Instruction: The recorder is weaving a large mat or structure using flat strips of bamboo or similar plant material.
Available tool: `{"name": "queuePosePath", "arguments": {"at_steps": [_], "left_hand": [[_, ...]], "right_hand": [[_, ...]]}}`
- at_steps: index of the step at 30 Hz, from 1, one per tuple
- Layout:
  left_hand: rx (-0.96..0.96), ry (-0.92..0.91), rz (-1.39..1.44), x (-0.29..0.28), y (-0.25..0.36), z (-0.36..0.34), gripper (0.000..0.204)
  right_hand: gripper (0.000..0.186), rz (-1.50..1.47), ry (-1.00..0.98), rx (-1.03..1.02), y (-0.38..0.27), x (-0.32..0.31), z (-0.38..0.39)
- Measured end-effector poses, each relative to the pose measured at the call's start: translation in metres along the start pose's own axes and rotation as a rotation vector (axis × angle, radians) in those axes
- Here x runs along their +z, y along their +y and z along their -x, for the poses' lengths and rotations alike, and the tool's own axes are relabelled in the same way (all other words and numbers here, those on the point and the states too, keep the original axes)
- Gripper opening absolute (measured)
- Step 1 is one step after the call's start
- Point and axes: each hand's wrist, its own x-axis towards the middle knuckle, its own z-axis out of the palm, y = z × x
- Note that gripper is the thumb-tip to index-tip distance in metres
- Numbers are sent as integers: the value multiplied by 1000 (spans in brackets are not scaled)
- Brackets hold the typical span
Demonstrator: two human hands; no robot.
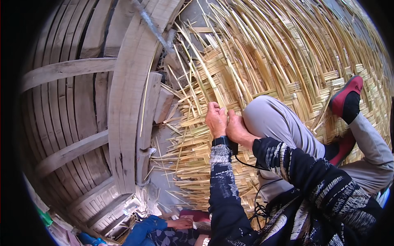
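My left hand (216,119) and right hand (238,128) are close together, mid-frame: left appears pinched on a strip (216,91); right's grip undetermined. Woven mat (299,96) spans centre to right, presumably spread flat for access.

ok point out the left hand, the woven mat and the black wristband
Left hand (216,120), head view: back of hand
Woven mat (194,169), head view: woven surface
Black wristband (220,141), head view: band's middle

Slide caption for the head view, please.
Left hand and right hand close together over a straw-coloured woven mat with loose strips, beside a weathered wooden frame.
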Motion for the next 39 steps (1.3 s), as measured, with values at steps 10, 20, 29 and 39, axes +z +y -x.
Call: {"name": "queuePosePath", "arguments": {"at_steps": [10,20,29,39], "left_hand": [[433,193,-187,2,-15,7,13],[368,-79,-97,-7,-28,16,31],[487,42,-573,-11,-23,48,49],[262,208,-490,-10,-37,77,60]], "right_hand": [[35,-35,-15,-15,2,-2,4],[28,-130,-54,-119,-2,-1,9],[24,156,-42,-240,-10,-12,20],[42,-10,-218,-182,-11,-10,24]]}}
